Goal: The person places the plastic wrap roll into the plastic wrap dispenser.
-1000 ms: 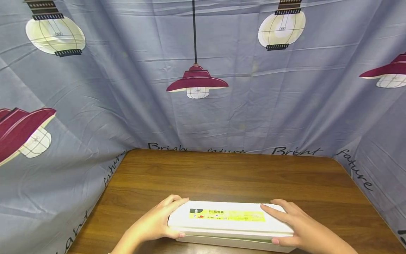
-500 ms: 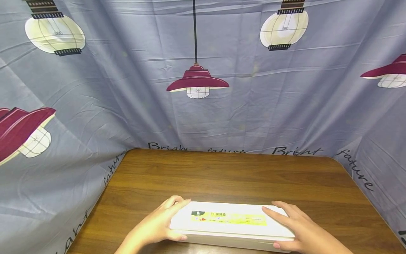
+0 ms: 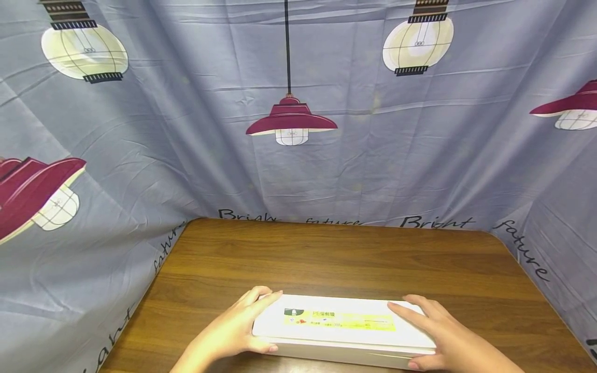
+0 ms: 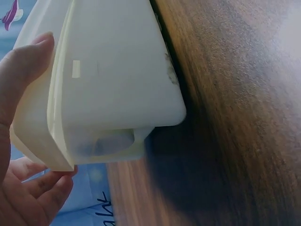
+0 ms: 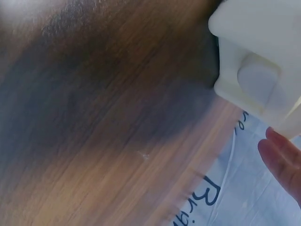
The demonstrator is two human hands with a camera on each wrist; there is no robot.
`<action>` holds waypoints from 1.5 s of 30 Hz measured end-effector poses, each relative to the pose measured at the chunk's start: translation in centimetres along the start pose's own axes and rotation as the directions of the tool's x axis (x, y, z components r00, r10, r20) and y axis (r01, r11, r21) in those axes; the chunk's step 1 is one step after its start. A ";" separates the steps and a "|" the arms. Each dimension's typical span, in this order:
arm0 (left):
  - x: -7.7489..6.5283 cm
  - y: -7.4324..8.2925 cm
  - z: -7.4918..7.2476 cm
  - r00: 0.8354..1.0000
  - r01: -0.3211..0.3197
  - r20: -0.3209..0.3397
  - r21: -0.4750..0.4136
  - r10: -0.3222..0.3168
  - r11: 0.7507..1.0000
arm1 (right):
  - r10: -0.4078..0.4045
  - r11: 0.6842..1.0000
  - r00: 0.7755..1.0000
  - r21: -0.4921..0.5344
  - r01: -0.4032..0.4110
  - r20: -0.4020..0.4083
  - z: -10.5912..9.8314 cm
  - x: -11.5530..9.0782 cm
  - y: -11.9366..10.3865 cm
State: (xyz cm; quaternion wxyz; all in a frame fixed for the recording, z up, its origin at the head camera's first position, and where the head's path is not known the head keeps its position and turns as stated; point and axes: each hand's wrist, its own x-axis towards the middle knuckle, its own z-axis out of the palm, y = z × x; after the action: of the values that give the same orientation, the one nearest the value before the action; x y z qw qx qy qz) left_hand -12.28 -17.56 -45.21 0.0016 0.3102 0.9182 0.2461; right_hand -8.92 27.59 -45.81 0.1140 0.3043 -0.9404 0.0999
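Observation:
A long white cling film box [image 3: 336,335] lies on the wooden table, its lid on top and a yellow-green label [image 3: 340,319] facing up. My left hand [image 3: 235,329] grips the left end of the lid, thumb at the front and fingers at the back. At the other end my right hand [image 3: 438,331] grips the lid, index finger across the top and thumb on the front. In the left wrist view the lid [image 4: 35,106] overhangs the box body [image 4: 117,61]. Fingertips [image 5: 275,146] sit by the lid's edge in the right wrist view.
The brown wooden table [image 3: 326,254] spreads behind and beside the box. Blue-grey curtains [image 3: 200,145] printed with lamps and lettering hang along its back and sides.
The front gap between lid and box body has narrowed, and the lid sits lower on the body. Both hands keep their grip; box and hands have shifted slightly right.

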 end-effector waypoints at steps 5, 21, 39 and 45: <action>0.0 0.1 0.0 1.000 0.005 0.001 0.012 -0.005 1.000 | -0.001 1.000 1.000 0.011 0.001 0.009 0.0 0.0 0.1; -0.9 0.2 1.3 0.998 -0.019 -0.058 0.059 0.022 0.998 | -0.110 0.992 0.990 -0.079 0.102 -0.094 1.2 -0.2 0.3; -0.4 1.3 1.4 0.997 0.051 -0.062 0.072 -0.046 0.996 | -0.061 0.998 0.998 0.010 0.062 -0.020 0.5 -0.4 0.5; -0.4 1.3 1.8 0.995 0.025 -0.096 0.115 -0.014 0.993 | -0.046 0.999 0.998 -0.018 0.045 -0.046 1.0 -0.5 0.4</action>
State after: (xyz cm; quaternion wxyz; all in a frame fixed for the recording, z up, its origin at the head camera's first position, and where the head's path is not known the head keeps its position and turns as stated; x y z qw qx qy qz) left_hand -10.93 -16.08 -46.30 -0.0578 0.2887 0.9331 0.2067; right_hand -8.91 27.97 -46.92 0.1407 0.3222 -0.9312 0.0961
